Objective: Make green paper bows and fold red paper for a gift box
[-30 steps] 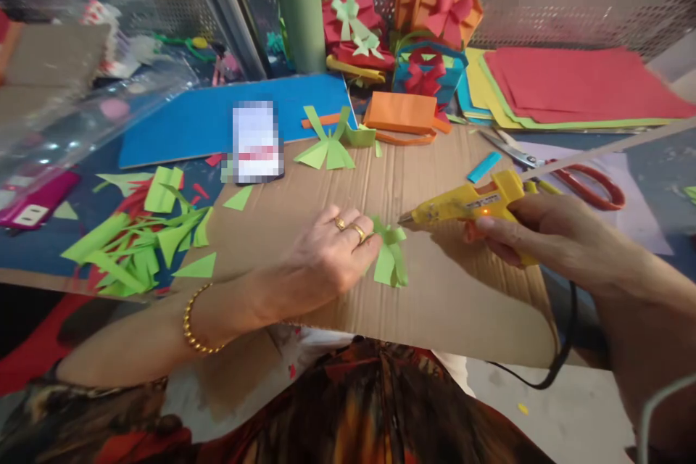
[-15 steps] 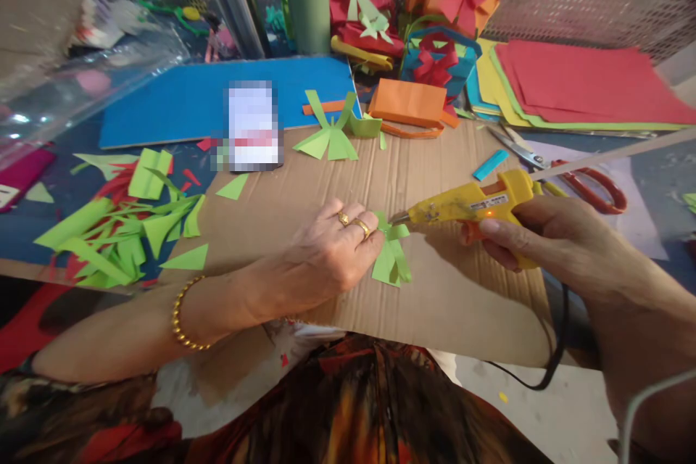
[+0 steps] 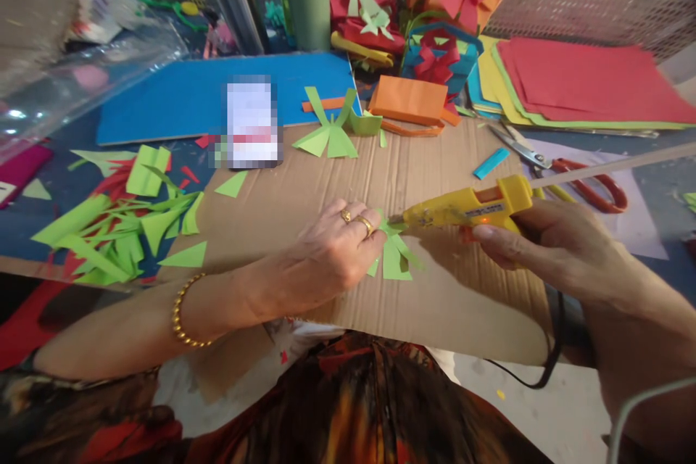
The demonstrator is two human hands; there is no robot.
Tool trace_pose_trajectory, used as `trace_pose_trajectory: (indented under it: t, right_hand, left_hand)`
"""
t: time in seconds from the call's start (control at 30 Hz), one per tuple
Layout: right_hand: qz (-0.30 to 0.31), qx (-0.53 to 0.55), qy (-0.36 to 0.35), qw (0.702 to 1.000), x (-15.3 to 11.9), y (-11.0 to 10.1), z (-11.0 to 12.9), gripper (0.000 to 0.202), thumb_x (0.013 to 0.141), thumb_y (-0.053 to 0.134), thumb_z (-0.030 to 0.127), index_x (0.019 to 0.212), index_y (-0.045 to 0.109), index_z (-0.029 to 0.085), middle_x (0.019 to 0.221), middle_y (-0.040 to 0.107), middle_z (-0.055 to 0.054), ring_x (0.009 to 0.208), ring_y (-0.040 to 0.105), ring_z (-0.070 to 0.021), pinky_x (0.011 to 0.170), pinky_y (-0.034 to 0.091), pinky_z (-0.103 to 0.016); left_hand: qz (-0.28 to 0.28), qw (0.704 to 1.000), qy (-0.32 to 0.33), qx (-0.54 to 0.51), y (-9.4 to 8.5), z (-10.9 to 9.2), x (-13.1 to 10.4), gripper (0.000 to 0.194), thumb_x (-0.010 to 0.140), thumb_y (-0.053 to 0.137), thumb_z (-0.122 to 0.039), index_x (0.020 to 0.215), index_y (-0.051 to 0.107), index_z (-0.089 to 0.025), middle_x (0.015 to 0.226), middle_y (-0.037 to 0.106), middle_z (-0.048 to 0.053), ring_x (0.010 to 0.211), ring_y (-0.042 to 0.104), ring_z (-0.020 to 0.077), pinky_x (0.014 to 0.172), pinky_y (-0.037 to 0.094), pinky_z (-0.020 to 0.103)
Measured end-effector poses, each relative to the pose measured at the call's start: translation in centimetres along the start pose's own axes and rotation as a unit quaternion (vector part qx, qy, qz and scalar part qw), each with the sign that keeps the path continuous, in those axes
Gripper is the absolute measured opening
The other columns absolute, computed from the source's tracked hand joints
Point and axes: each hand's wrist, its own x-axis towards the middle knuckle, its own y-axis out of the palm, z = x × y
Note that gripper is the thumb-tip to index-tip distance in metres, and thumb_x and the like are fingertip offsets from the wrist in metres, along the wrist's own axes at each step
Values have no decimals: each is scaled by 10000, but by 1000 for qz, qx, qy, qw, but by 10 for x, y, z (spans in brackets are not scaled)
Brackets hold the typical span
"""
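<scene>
My right hand (image 3: pixel 549 239) is wrapped round a yellow glue gun (image 3: pixel 462 208), a glue stick jutting from its back and a small light glowing on its side. Its nozzle points left and meets the middle of a green paper bow (image 3: pixel 398 254) on the cardboard (image 3: pixel 435 304). Closed fingers of my left hand (image 3: pixel 340 243) hold the bow's left side; the fingertips are hidden beneath the hand. Farther back lies another green paper bow (image 3: pixel 329 134) with splayed strips. Close by rests an orange paper bag (image 3: pixel 409 98) on its side.
Green and red scraps (image 3: pixel 125 225) pile up at left. A phone (image 3: pixel 251 123) with a blurred screen lies by the blue board (image 3: pixel 174 98). Red-handled scissors (image 3: pixel 590 185) and coloured paper sheets (image 3: pixel 592 80) are at right. Small paper bags (image 3: pixel 440 58) stand at the back.
The green bow under my left hand has turned slightly, its lower strips now spreading further right. The glue gun has tipped a little and shifted slightly left, its nozzle still at the bow.
</scene>
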Motion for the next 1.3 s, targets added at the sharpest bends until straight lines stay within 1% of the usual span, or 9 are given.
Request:
trace_pose_trajectory:
  t: [0.2,0.37,0.57,0.67,0.87,1.0,1.07,1.17,1.3]
  right_hand:
    - [-10,-68,-20,997,2,0,6,868,784,369,1021,677,702,226,476,437,10,425,383,-130,398,286,-301]
    - [-36,-51,-38,997,-1,5,-3,725,854,503,907,648,643,226,496,451,23,457,381,-123,430,270,-303]
    - [-59,-51,-57,995,-3,10,-9,705,870,509,891,587,530,245,494,394,35,459,326,-117,448,239,-316]
    - [-51,-55,-53,996,-3,10,-9,699,881,506,883,584,500,250,502,385,35,463,325,-117,449,241,-320]
    - [-57,-59,-48,995,-2,6,-1,719,854,487,922,553,444,270,491,376,19,453,321,-124,436,236,-329]
    - [-40,-50,-40,997,-3,2,5,724,835,475,943,553,506,277,479,383,14,435,337,-138,431,243,-335]
    - [-48,-41,-51,997,-4,3,5,716,839,502,927,559,516,269,484,382,21,446,344,-136,439,252,-334]
    - [-63,-33,-76,995,-4,6,3,714,860,533,891,543,462,255,495,343,37,463,338,-121,453,252,-329]
    - [-41,-39,-66,996,-2,7,9,734,861,469,925,555,438,259,501,334,42,458,321,-115,447,239,-329]
  left_hand:
    - [16,1000,-2,-12,-5,2,-2,242,1040,497,-55,876,656,-135,889,660,73,817,570,193,767,429,326]
    - [16,999,-6,-30,-3,3,-5,228,1048,505,-68,901,664,-139,905,669,71,828,573,191,778,442,331]
    - [-9,999,-23,-41,5,2,-6,240,1035,521,-51,866,663,-144,880,670,62,820,578,187,776,445,333]
    - [-18,998,-30,-50,8,1,-7,238,1017,538,-34,846,658,-148,867,663,55,813,574,185,768,442,335]
    - [-22,997,-29,-61,11,2,-8,225,1005,549,-24,850,652,-151,870,647,48,807,564,182,749,426,339]
    - [-15,997,-28,-64,12,3,-9,227,1004,551,-28,843,644,-157,880,652,52,806,562,187,760,433,346]
    - [-19,997,-31,-65,12,3,-9,228,999,556,-24,840,644,-161,882,658,51,805,561,187,764,432,346]
    - [-23,997,-29,-62,13,2,-8,231,996,556,-20,834,646,-158,868,655,51,796,561,185,748,426,343]
    - [-39,998,-30,-50,14,1,-6,261,1031,525,-49,823,639,-158,844,647,47,783,558,181,730,420,340]
